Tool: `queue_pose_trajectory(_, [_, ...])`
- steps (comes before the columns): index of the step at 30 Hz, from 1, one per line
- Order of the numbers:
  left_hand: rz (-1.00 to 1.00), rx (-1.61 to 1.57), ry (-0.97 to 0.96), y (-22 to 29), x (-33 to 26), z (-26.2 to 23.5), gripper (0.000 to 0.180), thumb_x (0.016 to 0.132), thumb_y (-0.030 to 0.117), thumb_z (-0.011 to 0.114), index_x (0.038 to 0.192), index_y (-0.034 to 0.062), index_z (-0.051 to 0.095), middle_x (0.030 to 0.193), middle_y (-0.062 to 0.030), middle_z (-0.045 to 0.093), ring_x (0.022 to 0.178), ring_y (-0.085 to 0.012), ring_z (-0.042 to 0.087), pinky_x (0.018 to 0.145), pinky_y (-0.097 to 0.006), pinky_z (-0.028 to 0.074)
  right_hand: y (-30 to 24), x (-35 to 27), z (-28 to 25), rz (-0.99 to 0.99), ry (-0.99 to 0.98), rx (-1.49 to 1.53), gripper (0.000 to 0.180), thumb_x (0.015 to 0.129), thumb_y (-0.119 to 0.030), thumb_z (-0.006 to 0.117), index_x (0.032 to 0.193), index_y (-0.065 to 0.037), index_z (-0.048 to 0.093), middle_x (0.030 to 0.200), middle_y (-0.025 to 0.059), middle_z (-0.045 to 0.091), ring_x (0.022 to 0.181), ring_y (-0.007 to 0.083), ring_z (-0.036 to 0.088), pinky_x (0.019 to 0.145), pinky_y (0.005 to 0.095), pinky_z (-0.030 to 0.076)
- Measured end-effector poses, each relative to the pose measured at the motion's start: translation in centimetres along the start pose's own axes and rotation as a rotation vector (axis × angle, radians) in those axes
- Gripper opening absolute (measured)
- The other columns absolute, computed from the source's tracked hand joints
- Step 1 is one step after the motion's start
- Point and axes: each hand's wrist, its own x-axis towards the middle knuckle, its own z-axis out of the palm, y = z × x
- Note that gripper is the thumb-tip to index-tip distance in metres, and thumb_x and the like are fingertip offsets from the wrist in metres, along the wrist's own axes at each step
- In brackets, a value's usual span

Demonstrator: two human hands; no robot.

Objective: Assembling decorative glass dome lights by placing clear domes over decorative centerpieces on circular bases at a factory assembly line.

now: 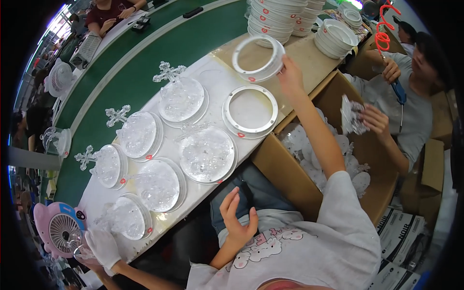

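My right hand [291, 76] is stretched out over the bench, its fingers closed on the rim of a white ring-shaped base [259, 76]. Just in front of it, a second white ring base [227, 115] lies on the white bench top. My left hand [237, 220] hangs in front of my shirt with nothing in it, its fingers spread and half curled. Two rows of bases carrying clear sparkly plastic pieces [207, 153] stand to the left. Clear ornate cross-shaped parts [117, 116] stick out from the far row.
Stacks of white ring bases [270, 21] stand at the far right. A cardboard box [275, 162] of clear parts is beside my right arm. A co-worker holds a screwdriver [399, 92] and a clear part [354, 116]. At left, a co-worker's gloved hand [102, 247] is near a pink fan [58, 229].
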Motion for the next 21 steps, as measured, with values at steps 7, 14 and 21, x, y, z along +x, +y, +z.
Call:
queue_pose_trajectory(7, [0.027,0.005,-0.035,0.0,0.7,0.4,0.059,0.074,-0.002,0.062,0.128,-0.0022,0.037,0.126,-0.0250,0.043,0.114,-0.0351,0.048,0.096,-0.038,0.041,1.9,-0.2,-9.1,0.249,-0.153,-0.002,0.027,0.092,-0.018,0.052,0.108,0.004,0.053,0.097,0.0070,0.060,0.089,0.0167,0.059,0.078,0.0315,0.049])
queue_pose_trajectory(14, [0.019,0.027,-0.048,0.0,0.5,0.8,0.059,0.074,-0.002,0.062,0.128,-0.0011,0.038,0.126,-0.0241,0.044,0.114,-0.0352,0.048,0.095,-0.039,0.040,1.0,-5.9,-10.4,-0.125,-0.150,-0.732,0.033,0.084,-0.015,0.060,0.113,0.000,0.058,0.102,0.0096,0.063,0.092,0.0132,0.060,0.079,0.0252,0.047])
queue_pose_trajectory(21, [0.027,0.026,-0.066,0.0,0.6,1.1,0.058,0.074,-0.002,0.062,0.127,-0.0016,0.039,0.126,-0.0240,0.044,0.114,-0.0352,0.048,0.095,-0.039,0.039,-3.2,-3.9,-14.2,-0.456,0.267,-0.724,0.022,0.086,-0.017,0.063,0.102,-0.002,0.063,0.086,0.0061,0.067,0.078,0.0130,0.062,0.074,0.0268,0.049])
